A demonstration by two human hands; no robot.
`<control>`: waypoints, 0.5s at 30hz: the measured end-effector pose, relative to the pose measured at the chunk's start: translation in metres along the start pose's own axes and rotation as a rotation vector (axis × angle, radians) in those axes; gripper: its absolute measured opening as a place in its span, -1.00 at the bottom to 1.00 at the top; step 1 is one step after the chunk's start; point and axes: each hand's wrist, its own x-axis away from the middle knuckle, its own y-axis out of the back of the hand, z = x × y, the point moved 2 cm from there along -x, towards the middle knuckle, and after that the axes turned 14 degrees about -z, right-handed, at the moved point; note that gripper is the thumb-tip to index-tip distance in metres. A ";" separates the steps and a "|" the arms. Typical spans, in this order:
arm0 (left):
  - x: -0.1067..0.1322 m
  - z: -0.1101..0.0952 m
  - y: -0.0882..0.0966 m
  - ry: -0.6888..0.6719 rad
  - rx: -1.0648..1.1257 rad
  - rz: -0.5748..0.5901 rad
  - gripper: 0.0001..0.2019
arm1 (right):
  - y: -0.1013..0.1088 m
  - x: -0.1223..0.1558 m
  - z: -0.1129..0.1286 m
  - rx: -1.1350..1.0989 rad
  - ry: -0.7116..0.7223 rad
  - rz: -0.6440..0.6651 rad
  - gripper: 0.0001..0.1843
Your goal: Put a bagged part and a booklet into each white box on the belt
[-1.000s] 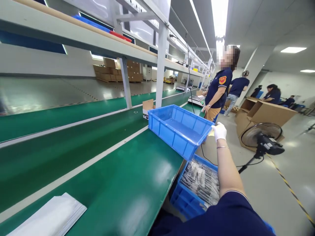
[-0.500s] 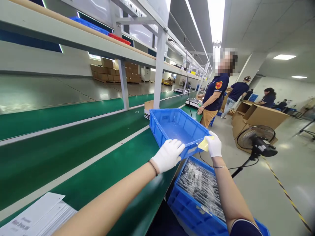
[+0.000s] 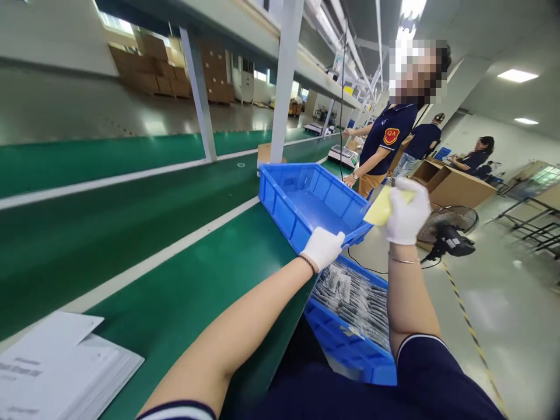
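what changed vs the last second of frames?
The left hand, out of view a second ago, is now on the near rim of the blue bin. The right hand, earlier at that bin's right corner, has let go and moved up and right, holding yellow paper. The blue bin seems slightly turned. Still there: white paper stack, lower bin of wrapped packs.

Smooth plastic tote (image 3: 284,217), matt cloth gloves (image 3: 322,247), paper slip (image 3: 380,209), glossy tabletop (image 3: 236,280); paper sheets (image 3: 52,361) at eight o'clock, shiny plastic packets (image 3: 356,300) at five.
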 end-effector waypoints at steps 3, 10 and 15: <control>0.008 0.000 0.008 -0.003 0.094 -0.154 -0.77 | 0.012 -0.008 0.033 -0.031 0.110 -0.029 -0.73; 0.055 -0.042 0.054 0.028 0.491 -0.798 -0.72 | 0.042 0.041 0.054 -0.022 0.116 -0.056 -0.73; 0.046 -0.064 0.046 0.443 1.088 -0.645 -0.69 | 0.056 0.066 0.065 -0.044 0.092 -0.030 -0.70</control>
